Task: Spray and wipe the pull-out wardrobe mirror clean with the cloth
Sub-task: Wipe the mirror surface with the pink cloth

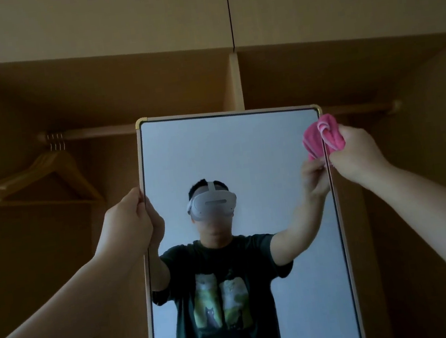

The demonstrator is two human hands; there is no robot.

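- The left hand (130,218) grips the left edge of the mirror (230,145). Its fingers are curled round the thin pale frame.
- The right hand (356,154) is squeezed round a pink cloth (330,132). The fingers are curled tight and the cloth is all bunched up.
- Most of the cloth pokes out above the right hand and a bit to its left. It touches the right edge of the mirror and laps over the frame onto the glass.
- The top right corner of the mirror is just above the cloth.
- The mirror stands up tall between the two hands. The left hand is lower on its side than the right hand is on the other side.
- In the glass you can see the person looking back, with a white headset (212,203) on and a dark T-shirt (219,282) with a picture on the front. Both arms in the glass reach out to the sides, and the pink cloth shows there too.
- Behind the mirror is an open wooden wardrobe (147,79). It looks dim inside.
- A wooden rail (92,131) runs across, higher than both hands, and passes behind the top of the mirror.
- Some wooden hangers (46,175) hang on the rail, up and to the left of the left hand.
- Far above both hands are shut cupboard doors (111,19) with a thin dark gap between them.
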